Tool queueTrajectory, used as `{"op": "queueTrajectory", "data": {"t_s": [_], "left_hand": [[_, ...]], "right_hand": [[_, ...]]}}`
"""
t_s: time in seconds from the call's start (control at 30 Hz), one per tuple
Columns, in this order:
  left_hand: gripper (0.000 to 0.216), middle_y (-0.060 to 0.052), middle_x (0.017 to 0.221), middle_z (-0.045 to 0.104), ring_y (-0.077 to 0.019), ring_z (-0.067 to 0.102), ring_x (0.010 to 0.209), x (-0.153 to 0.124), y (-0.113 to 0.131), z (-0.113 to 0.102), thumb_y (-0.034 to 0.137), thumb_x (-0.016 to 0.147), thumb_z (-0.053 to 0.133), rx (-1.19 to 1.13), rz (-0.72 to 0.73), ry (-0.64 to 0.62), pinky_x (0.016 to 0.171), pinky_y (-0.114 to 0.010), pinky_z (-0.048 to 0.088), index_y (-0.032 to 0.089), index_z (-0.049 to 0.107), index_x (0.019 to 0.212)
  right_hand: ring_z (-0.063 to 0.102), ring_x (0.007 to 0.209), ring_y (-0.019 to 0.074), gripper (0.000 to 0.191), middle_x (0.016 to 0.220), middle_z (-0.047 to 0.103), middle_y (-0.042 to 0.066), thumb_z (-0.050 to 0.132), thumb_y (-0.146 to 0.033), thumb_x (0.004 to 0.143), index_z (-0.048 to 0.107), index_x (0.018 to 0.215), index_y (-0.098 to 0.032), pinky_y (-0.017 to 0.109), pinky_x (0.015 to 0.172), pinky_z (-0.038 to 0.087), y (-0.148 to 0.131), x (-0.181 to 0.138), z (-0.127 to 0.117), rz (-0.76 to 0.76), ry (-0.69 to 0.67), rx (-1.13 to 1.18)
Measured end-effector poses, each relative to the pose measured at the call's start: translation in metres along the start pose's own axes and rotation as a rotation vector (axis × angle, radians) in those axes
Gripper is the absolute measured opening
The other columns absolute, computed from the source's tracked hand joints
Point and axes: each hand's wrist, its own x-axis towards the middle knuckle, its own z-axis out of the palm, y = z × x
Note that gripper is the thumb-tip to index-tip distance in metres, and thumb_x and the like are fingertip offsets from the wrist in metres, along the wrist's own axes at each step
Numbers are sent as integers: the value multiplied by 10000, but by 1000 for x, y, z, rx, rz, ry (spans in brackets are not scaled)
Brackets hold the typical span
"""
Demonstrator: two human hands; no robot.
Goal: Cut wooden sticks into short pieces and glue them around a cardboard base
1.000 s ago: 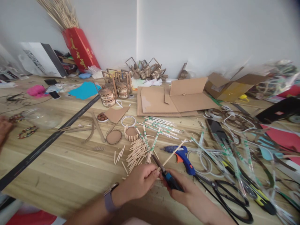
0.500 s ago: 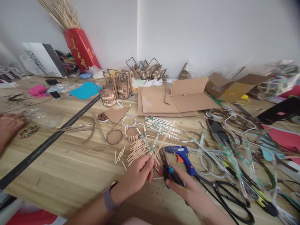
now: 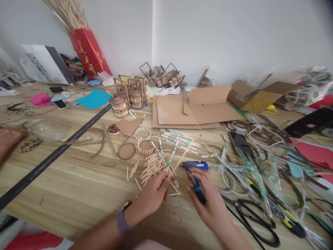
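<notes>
My left hand (image 3: 153,192) is closed in a pinch on a thin wooden stick (image 3: 182,156) that slants up and to the right. It hovers just below a pile of short cut sticks (image 3: 151,166) on the wooden table (image 3: 78,187). My right hand (image 3: 209,199) is wrapped round small cutters (image 3: 195,182) with a blue and black handle, the jaws pointing up and left, a little apart from the stick. A blue glue gun (image 3: 195,164) lies right behind that hand, partly hidden. A watch is on my left wrist.
A half-built round stick basket (image 3: 145,147) and a cardboard disc (image 3: 126,151) lie beyond the pile. Large black scissors (image 3: 249,215) and tangled strips are on the right. Flat cardboard (image 3: 179,113) and finished baskets (image 3: 125,100) sit behind. Another person's hand (image 3: 9,139) rests far left by a glass bowl (image 3: 47,130).
The cutters were against the stick; my right hand has drawn them off and moved up and right over the glue gun. My left hand has shifted slightly up with the stick.
</notes>
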Motion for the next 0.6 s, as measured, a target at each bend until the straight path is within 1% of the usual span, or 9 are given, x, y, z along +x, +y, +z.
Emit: {"op": "queueTrajectory", "data": {"t_s": [0.07, 0.1, 0.13, 0.17, 0.23, 0.3, 0.43, 0.5, 0.6], "left_hand": [[368, 28, 600, 526, -165, 535, 588, -2, -1, 4, 442, 993, 315, 106, 40, -45, 606, -254, 394, 192, 577, 930], [349, 11, 648, 567, -172, 560, 632, -3, -2, 7, 411, 995, 326, 167, 70, -53, 623, -255, 400, 194, 588, 917], [329, -8, 707, 608, -180, 583, 683, -4, -3, 9, 377, 995, 337, 230, 98, -54, 644, -258, 408, 196, 597, 908], [306, -24, 766, 641, -188, 603, 732, -5, -3, 11, 341, 994, 347, 295, 118, -52, 670, -262, 418, 196, 604, 911], [269, -49, 852, 677, -205, 631, 803, -6, -4, 13, 276, 991, 361, 428, 123, -42, 714, -278, 437, 194, 609, 932], [250, -74, 891, 689, -231, 646, 845, -6, -4, 14, 229, 984, 368, 580, 113, -29, 746, -310, 454, 184, 609, 938], [267, -97, 877, 698, -278, 655, 839, -8, -1, 16, 198, 982, 351, 833, 119, -42, 738, -380, 484, 175, 613, 940], [273, -94, 871, 704, -284, 661, 825, -9, 2, 17, 180, 980, 343, 895, 129, -50, 736, -404, 498, 176, 616, 966], [265, -92, 865, 714, -279, 671, 812, -11, 5, 20, 134, 961, 361, 952, 125, -51, 770, -435, 508, 174, 622, 968]], "right_hand": [[525, 1268, 278, 260, 1375, 532, 167, 485, -149, 898, 505, 1146, -224, 407, 967, 494, 1, 0, 0, -68, 21, -74], [506, 1289, 284, 264, 1417, 498, 175, 479, -132, 892, 505, 1140, -217, 413, 974, 488, 2, 0, 1, -95, 9, -113], [530, 1262, 287, 263, 1399, 519, 178, 477, -128, 888, 504, 1136, -211, 416, 963, 494, 3, 0, 2, -119, -2, -152], [582, 1191, 287, 257, 1325, 580, 175, 476, -133, 889, 502, 1134, -207, 417, 932, 509, 4, -1, 3, -136, -6, -192], [668, 988, 277, 226, 1085, 685, 142, 472, -162, 899, 502, 1120, -201, 399, 829, 545, 7, -3, 7, -142, 12, -268], [687, 835, 263, 169, 918, 691, 108, 454, -192, 917, 508, 1078, -201, 364, 720, 557, 7, -5, 12, -112, 29, -319], [681, 720, 233, 87, 821, 653, 69, 435, -264, 956, 503, 976, -215, 308, 611, 531, 2, -8, 20, -23, 21, -339], [672, 675, 225, 97, 766, 632, 43, 424, -281, 964, 496, 934, -222, 295, 575, 505, 0, -10, 22, -4, 6, -366], [658, 627, 226, 122, 733, 626, 32, 401, -281, 966, 488, 901, -224, 301, 559, 459, -3, -11, 25, -3, 2, -449]]}}
